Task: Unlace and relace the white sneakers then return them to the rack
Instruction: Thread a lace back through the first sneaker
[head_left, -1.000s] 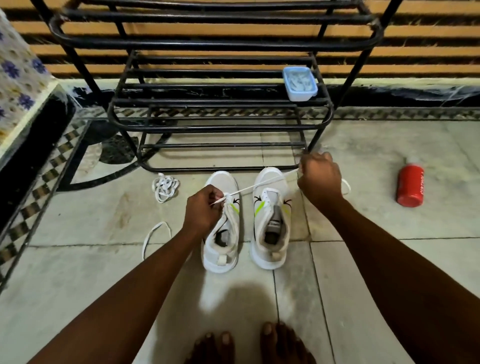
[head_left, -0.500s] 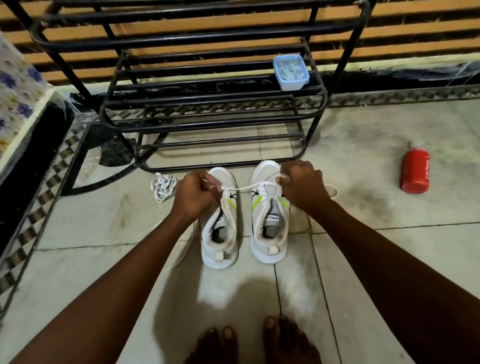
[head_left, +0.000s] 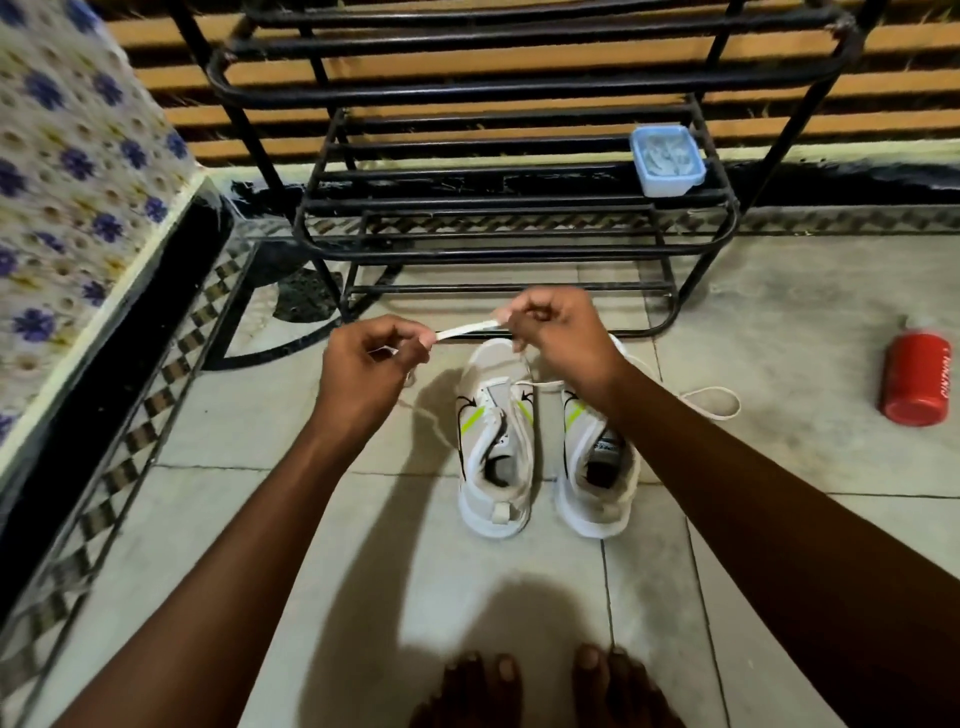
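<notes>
Both hands raised off the sneakers since 0.5 s ago. Left hand (head_left: 366, 374) and right hand (head_left: 558, 338) now pinch a short taut span of lace (head_left: 467, 328) between them, above the left sneaker's (head_left: 496, 441) toe; earlier span lay across both shoes.

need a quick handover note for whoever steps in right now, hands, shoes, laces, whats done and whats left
Left hand and right hand each pinch the white lace, stretched taut between them above the shoe toes.
Both white sneakers stand side by side on the floor tiles in front of the black rack, heels toward the person.
The lace runs down toward the sneakers; a loop of it lies on the floor to the right.
Done: the visible eyelets look mostly unlaced.
Left: relace both, then set them on the rack.
</notes>
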